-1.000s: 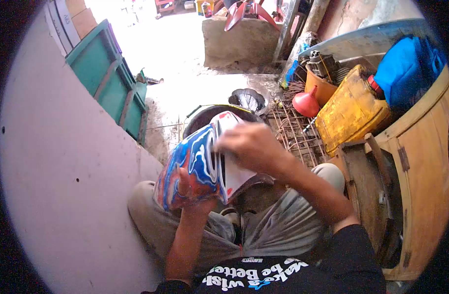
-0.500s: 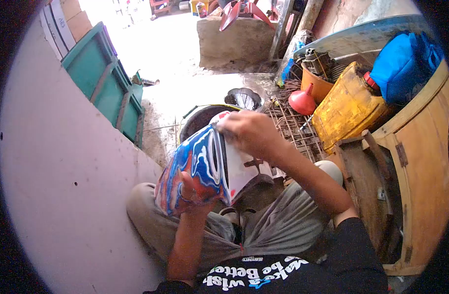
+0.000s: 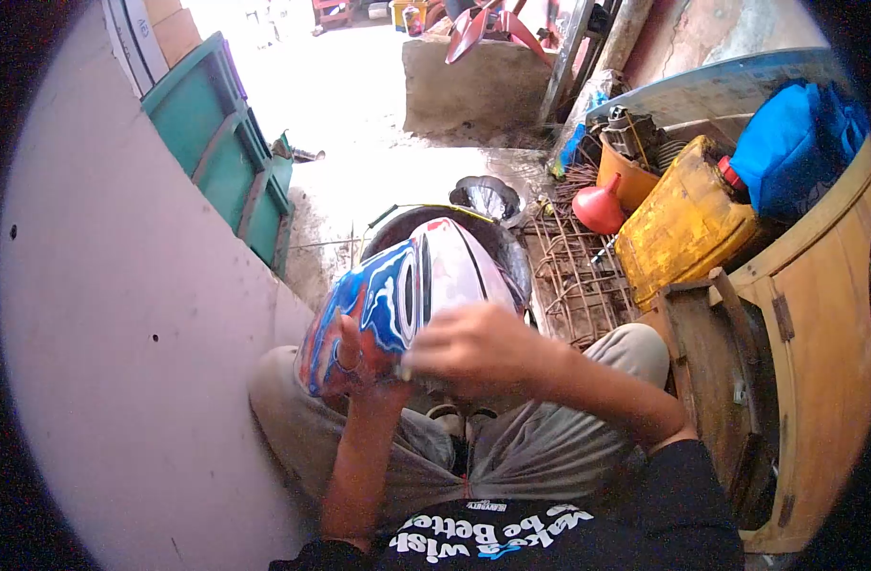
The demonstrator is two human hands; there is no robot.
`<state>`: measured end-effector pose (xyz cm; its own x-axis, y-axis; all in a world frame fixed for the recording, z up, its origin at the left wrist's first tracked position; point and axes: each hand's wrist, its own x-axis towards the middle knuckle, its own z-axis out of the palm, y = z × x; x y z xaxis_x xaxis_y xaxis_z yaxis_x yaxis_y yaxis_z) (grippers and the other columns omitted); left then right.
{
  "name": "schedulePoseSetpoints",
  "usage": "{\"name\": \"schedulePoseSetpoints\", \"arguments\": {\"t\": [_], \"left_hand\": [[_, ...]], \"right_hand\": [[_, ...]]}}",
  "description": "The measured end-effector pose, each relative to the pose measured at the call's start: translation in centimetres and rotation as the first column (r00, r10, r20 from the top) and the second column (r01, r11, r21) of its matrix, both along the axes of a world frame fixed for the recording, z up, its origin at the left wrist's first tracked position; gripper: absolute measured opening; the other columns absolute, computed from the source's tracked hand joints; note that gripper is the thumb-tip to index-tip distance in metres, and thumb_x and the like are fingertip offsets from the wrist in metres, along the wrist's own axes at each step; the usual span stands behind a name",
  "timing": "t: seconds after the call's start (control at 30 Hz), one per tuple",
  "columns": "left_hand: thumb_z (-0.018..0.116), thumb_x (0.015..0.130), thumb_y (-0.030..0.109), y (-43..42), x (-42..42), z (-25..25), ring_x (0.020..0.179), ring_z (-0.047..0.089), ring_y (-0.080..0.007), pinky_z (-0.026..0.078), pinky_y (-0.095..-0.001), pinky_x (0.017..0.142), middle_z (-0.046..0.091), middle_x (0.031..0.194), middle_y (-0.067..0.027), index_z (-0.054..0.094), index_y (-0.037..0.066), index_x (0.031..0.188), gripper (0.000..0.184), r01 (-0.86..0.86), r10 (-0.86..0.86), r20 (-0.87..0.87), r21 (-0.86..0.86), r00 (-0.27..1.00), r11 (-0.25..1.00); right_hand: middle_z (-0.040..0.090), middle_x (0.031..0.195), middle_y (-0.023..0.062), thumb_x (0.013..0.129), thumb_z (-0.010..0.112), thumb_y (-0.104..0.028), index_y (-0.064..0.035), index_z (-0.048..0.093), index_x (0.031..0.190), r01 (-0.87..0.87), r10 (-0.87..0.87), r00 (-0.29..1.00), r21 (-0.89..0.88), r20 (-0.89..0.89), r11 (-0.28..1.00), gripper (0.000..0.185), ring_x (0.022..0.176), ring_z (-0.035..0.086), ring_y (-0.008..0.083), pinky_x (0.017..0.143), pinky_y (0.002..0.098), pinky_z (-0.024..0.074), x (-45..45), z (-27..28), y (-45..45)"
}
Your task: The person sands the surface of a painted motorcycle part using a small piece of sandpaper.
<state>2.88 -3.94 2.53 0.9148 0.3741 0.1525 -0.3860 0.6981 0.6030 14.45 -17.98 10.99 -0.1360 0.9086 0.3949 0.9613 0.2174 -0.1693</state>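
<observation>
A curved, hard painted shell (image 3: 371, 291) tilts in front of me above my lap. Its left part has blue, white and red swirls; the right part is white and pinkish with a dark line, and a dark slot lies between them. My left hand (image 3: 355, 366) grips the shell's near left side, thumb up over the swirled surface. At the near end of the seam, my right hand (image 3: 469, 350) has its fingers curled together against the shell, partly blurred. Whatever they pinch, if anything, is hidden.
Behind the shell stand a dark tub (image 3: 392, 226) and a black scalloped bowl (image 3: 488, 195). To the right are a metal grid (image 3: 580, 285), a red funnel (image 3: 599, 204), a yellow jerrycan (image 3: 687, 233) and a wooden cabinet (image 3: 821, 324). A pale wall (image 3: 140, 314) runs close on my left.
My right hand has moved down along the seam from the shell's far end to its near end, uncovering the white top. The left hand keeps its hold; the view has shifted slightly.
</observation>
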Motion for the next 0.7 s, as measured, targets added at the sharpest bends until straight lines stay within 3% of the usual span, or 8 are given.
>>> {"name": "schedulePoseSetpoints", "arguments": {"t": [0.07, 0.2, 0.23, 0.3, 0.4, 0.47, 0.57, 0.7], "left_hand": [[0.041, 0.101, 0.072, -0.1, -0.3, -0.3, 0.139, 0.051, -0.0342, 0.033, -0.0539, 0.123, 0.048, 0.155, -0.0190, 0.032, 0.005, 0.159, 0.089, -0.010, 0.010, -0.027, 0.013, 1.000, 1.000], [0.039, 0.103, 0.069, -0.4, -0.3, 0.5, 0.142, 0.048, -0.0331, 0.030, -0.0534, 0.125, 0.047, 0.156, -0.0187, 0.035, 0.005, 0.158, 0.085, 0.025, -0.025, -0.006, 0.041, 1.000, 0.999], [0.040, 0.103, 0.069, -0.3, -0.3, 0.2, 0.142, 0.047, -0.0326, 0.028, -0.0532, 0.126, 0.047, 0.156, -0.0186, 0.036, 0.006, 0.158, 0.084, 0.037, -0.037, 0.005, 0.035, 0.999, 0.999], [0.040, 0.103, 0.068, -0.1, -0.3, -0.4, 0.144, 0.044, -0.0316, 0.024, -0.0528, 0.127, 0.047, 0.156, -0.0183, 0.037, 0.007, 0.158, 0.083, 0.042, -0.042, 0.040, 0.014, 0.998, 0.999], [0.060, 0.090, 0.075, -1.1, -0.9, 1.7, 0.133, 0.057, -0.0348, 0.048, -0.0512, 0.111, 0.054, 0.149, -0.0194, 0.033, 0.005, 0.158, 0.101, -0.024, 0.019, -0.100, -0.043, 0.995, 0.999], [0.059, 0.090, 0.077, -1.2, -0.5, 2.6, 0.133, 0.057, -0.0343, 0.048, -0.0511, 0.111, 0.053, 0.150, -0.0195, 0.033, 0.004, 0.158, 0.103, 0.003, -0.002, -0.071, 0.010, 0.997, 1.000], [0.060, 0.089, 0.077, -1.2, -0.6, 1.4, 0.134, 0.056, -0.0337, 0.047, -0.0514, 0.112, 0.053, 0.149, -0.0200, 0.032, 0.004, 0.159, 0.105, 0.001, 0.000, -0.087, 0.012, 0.996, 1.000], [0.064, 0.089, 0.074, -0.8, -1.3, -2.1, 0.132, 0.058, -0.0329, 0.050, -0.0499, 0.110, 0.053, 0.148, -0.0203, 0.030, 0.003, 0.159, 0.105, 0.010, -0.015, -0.058, -0.086, 0.998, 0.996]], "right_hand": [[0.070, 0.088, 0.0029, 0.085, 0.068, -0.014, -0.0164, 0.073, 0.098, 0.034, -0.026, 0.994, 0.065, -0.110, 0.997, 0.014, 0.083, 0.072, 0.0231, 0.075, 0.0393, 0.0593, 0.6, -0.4, 0.3], [0.072, 0.090, 0.0047, 0.086, 0.068, -0.018, -0.0173, 0.075, 0.101, 0.469, -0.482, 0.876, 0.189, 0.024, 0.863, 0.016, 0.081, 0.072, 0.0258, 0.069, 0.0424, 0.0586, 6.3, -1.2, 1.3], [0.072, 0.090, 0.0040, 0.086, 0.069, -0.019, -0.0164, 0.075, 0.102, 0.520, -0.521, 0.845, 0.042, 0.119, 0.853, 0.017, 0.079, 0.072, 0.0265, 0.068, 0.0431, 0.0586, 5.6, -1.2, 1.0], [0.071, 0.087, 0.0036, 0.086, 0.069, -0.018, -0.0174, 0.075, 0.102, 0.370, -0.387, 0.918, 0.164, 0.089, 0.915, 0.017, 0.078, 0.073, 0.0235, 0.070, 0.0414, 0.0596, 3.3, -2.2, 1.0], [0.069, 0.083, 0.0033, 0.085, 0.069, -0.016, -0.0175, 0.074, 0.101, 0.252, -0.269, 0.963, 0.280, 0.024, 0.926, 0.017, 0.078, 0.073, 0.0214, 0.073, 0.0399, 0.0602, 0.6, -1.9, 0.9], [0.066, 0.081, 0.0056, 0.086, 0.068, -0.015, -0.0150, 0.072, 0.101, 0.591, -0.586, 0.794, 0.025, 0.163, 0.807, 0.015, 0.078, 0.071, 0.0263, 0.070, 0.0418, 0.0591, 4.8, -1.7, 0.9], [0.064, 0.082, 0.0079, 0.087, 0.067, -0.015, -0.0123, 0.071, 0.100, 0.550, -0.552, 0.832, 0.048, 0.058, 0.834, 0.014, 0.079, 0.069, 0.0303, 0.068, 0.0430, 0.0580, 3.8, -1.4, 0.4], [0.063, 0.082, 0.0067, 0.087, 0.066, -0.015, -0.0153, 0.069, 0.103, 0.227, -0.215, 0.974, 0.241, -0.074, 0.944, 0.017, 0.072, 0.068, 0.0268, 0.063, 0.0410, 0.0572, -2.6, -1.8, 0.6]]}}
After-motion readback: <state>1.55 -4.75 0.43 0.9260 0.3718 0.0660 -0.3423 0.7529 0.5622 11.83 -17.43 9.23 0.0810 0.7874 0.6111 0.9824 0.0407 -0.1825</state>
